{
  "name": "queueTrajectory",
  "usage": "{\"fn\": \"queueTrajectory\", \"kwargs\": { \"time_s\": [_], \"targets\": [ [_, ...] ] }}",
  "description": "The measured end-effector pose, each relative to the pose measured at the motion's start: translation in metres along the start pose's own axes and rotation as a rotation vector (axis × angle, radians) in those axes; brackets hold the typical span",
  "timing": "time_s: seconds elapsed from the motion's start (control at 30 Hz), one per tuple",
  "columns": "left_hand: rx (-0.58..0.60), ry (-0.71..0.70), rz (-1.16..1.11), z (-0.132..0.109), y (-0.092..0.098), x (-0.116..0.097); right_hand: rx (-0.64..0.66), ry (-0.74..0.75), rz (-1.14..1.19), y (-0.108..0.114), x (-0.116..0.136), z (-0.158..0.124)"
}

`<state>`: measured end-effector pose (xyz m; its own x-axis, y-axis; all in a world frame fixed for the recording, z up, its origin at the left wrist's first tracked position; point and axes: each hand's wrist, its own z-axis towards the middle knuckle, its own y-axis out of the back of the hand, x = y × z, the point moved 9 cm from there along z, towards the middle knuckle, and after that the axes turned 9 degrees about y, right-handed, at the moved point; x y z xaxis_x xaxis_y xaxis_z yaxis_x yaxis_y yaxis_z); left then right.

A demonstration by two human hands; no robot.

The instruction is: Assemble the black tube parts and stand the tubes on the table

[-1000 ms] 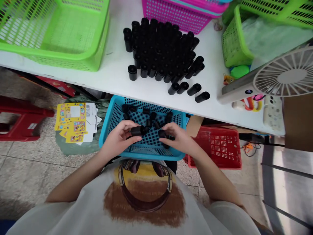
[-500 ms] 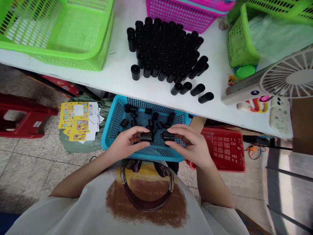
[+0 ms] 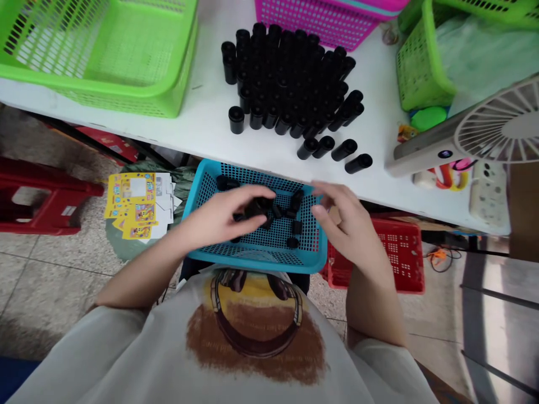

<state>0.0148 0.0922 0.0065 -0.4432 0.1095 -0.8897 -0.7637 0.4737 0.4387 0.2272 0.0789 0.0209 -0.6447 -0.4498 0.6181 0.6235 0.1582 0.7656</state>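
My left hand [image 3: 221, 217] reaches over a blue plastic mesh basket [image 3: 256, 259], its fingers curled on a black plastic canister [image 3: 259, 209]. My right hand [image 3: 343, 216] hangs above the basket's right rim with its fingers apart and nothing in them. Several more black canisters lie loose in the basket, and one [image 3: 297, 227] is close to my right fingers. My left hand hides part of the basket floor. A large group of black canisters [image 3: 286, 84] stands on the white table [image 3: 202, 134] beyond the basket, with a few lying on their sides.
A green basket [image 3: 109, 56] and a pink basket [image 3: 320, 17] sit along the table's far side. A desk fan [image 3: 501, 132] stands at right. A red crate [image 3: 400, 252] is on the floor at right; yellow printed card sheets [image 3: 137, 205] lie at left.
My right hand no longer holds a canister and has moved right with its fingers apart. My left hand has moved further over the basket. The view has shifted slightly.
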Motion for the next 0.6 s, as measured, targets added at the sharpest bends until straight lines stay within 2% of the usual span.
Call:
{"fn": "queueTrajectory", "kwargs": {
  "time_s": [0.03,0.1,0.17,0.27,0.33,0.4,0.43,0.5,0.57,0.6],
  "targets": [
    [-0.094,-0.01,0.035,0.005,0.017,0.001,0.108,-0.094,-0.05,-0.012,-0.01,-0.003],
    [-0.298,-0.043,0.132,0.013,0.052,0.003,0.424,-0.294,-0.176,-0.054,-0.029,-0.02],
    [-0.426,-0.081,0.249,0.024,0.078,0.008,0.668,-0.439,-0.306,-0.093,-0.042,-0.041],
    [-0.49,0.002,0.303,0.049,0.103,0.031,0.735,-0.467,-0.325,-0.129,-0.043,-0.053],
    [-0.484,0.074,0.317,0.066,0.11,0.046,0.718,-0.448,-0.298,-0.134,-0.042,-0.053],
    [-0.468,0.116,0.319,0.077,0.112,0.052,0.649,-0.407,-0.237,-0.127,-0.041,-0.049],
    [-0.479,0.121,0.31,0.079,0.112,0.051,0.564,-0.37,-0.175,-0.119,-0.039,-0.044],
    [-0.56,0.098,0.298,0.072,0.113,0.041,0.294,-0.277,0.008,-0.093,-0.031,-0.035],
    [-0.645,0.047,0.32,0.053,0.107,0.026,0.012,-0.18,0.2,-0.065,-0.021,-0.032],
    [-0.637,0.026,0.343,0.042,0.098,0.021,-0.084,-0.144,0.264,-0.054,-0.018,-0.034]
  ]
}}
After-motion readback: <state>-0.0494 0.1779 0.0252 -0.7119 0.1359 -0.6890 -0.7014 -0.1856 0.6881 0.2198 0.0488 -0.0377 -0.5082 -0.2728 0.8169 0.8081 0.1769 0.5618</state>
